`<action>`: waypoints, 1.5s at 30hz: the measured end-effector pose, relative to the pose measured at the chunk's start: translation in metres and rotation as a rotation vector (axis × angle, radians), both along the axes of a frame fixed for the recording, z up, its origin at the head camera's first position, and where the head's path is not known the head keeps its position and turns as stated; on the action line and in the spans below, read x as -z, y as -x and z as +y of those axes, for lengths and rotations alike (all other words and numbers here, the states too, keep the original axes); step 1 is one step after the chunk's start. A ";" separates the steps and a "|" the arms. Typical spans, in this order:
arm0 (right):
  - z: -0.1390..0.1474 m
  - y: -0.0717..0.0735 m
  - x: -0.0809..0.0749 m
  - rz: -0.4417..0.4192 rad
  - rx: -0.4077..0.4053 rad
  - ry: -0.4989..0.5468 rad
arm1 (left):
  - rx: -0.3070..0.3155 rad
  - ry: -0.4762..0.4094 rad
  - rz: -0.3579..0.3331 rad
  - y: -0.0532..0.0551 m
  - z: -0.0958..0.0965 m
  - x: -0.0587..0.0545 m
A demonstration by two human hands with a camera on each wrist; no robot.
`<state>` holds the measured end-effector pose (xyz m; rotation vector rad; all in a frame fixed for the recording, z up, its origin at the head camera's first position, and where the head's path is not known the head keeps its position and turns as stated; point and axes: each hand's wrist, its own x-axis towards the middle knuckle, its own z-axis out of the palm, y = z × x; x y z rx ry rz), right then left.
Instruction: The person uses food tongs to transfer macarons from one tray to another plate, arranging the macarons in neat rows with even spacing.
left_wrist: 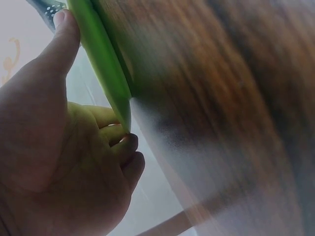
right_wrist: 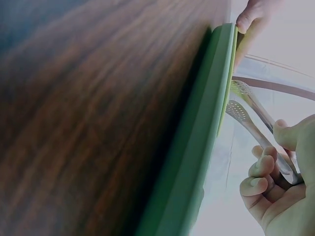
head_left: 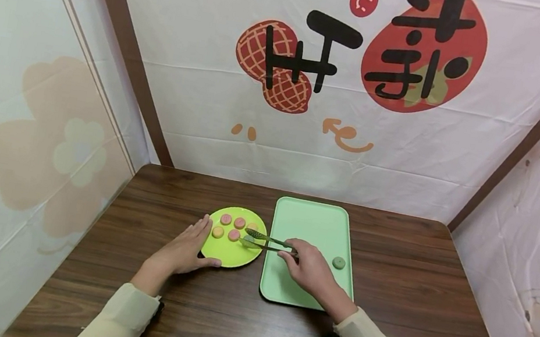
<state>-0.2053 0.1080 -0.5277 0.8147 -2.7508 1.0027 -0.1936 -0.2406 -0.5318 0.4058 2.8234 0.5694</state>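
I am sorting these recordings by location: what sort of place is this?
Probably a small staged recording booth: white printed fabric-like sheets enclose three sides of a dark brown wood-grained table, which bears a rectangular pale-green tray and a round yellow-green plate.

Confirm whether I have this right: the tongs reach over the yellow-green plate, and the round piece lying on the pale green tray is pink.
Not quite: the round piece lying on the pale green tray is green, not pink, as the head view shows. The tongs do reach over the yellow-green plate.
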 end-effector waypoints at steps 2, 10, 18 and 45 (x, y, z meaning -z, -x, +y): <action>-0.001 0.000 -0.001 0.001 0.000 0.001 | -0.002 -0.003 -0.003 0.000 0.000 0.000; -0.003 0.000 -0.001 0.005 0.003 -0.014 | -0.007 0.001 -0.007 0.000 0.001 -0.002; -0.003 0.001 0.000 0.006 0.008 -0.016 | -0.007 -0.003 -0.007 0.000 0.001 -0.002; 0.026 -0.006 0.000 0.087 0.082 0.097 | 0.010 0.014 0.002 0.002 0.001 0.002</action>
